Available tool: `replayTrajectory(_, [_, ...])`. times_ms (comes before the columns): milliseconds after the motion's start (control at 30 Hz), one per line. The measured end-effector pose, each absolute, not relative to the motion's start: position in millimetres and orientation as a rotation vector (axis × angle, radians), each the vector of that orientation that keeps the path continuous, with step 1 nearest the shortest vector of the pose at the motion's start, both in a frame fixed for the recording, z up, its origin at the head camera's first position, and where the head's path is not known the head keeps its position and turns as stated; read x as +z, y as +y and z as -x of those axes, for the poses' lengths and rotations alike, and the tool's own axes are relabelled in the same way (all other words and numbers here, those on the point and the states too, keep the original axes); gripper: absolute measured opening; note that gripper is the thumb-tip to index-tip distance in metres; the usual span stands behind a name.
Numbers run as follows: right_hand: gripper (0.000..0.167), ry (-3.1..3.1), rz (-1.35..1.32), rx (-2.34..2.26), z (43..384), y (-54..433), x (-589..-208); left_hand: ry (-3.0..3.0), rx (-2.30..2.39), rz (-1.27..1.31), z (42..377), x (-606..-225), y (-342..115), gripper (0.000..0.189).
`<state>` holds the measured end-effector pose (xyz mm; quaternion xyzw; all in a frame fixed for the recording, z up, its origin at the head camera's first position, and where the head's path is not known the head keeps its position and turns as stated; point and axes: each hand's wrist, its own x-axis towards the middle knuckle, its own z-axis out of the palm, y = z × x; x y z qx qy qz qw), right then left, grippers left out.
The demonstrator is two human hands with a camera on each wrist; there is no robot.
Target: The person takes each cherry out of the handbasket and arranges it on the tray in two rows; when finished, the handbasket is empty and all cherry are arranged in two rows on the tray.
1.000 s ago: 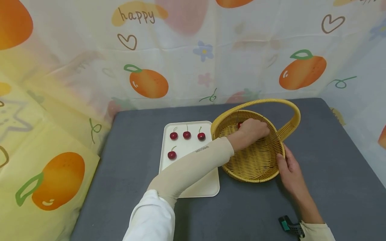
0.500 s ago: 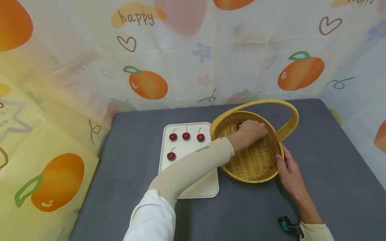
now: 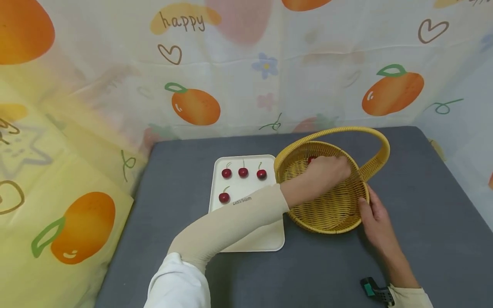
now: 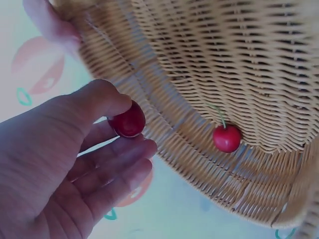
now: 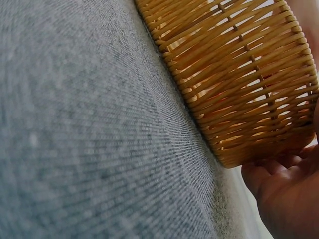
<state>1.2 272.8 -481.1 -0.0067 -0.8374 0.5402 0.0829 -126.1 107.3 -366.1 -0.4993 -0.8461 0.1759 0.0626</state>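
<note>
In the left wrist view, my left hand pinches a dark red cherry between thumb and fingers. In the head view this hand is over the inside of a yellow wicker basket, and the pinched cherry is hidden under it. Another cherry, with a green stem, lies in the basket near its wall. My right hand holds the basket's right rim, thumb on the near side; the right wrist view shows its fingers against the woven side.
A white tray with several stemmed cherries lies left of the basket, partly under my left forearm. The basket's tall handle arches over the back right. A grey cloth covers the table; printed fabric hangs behind.
My left forearm and elbow have shifted left and toward me, and the hand appears slightly larger over the basket. The whole head view has shifted a little. My right hand stays on the rim.
</note>
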Motion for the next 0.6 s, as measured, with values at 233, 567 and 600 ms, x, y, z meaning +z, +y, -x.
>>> replayTrajectory(233, [0.056, -2.524, 0.030, 1.589, -1, 271, -480, -2.539, 0.392, 1.587, 103, -356, 77, 0.029])
replayTrajectory(567, [0.056, -2.515, 0.012, 1.545, -3, 268, -483, -2.341, 0.194, 1.558, 63, -346, 18, 0.026])
replayTrajectory(600, [0.056, -2.516, 0.017, 1.545, -3, 268, -483, -2.316, 0.175, 1.558, 59, -347, 13, 0.024])
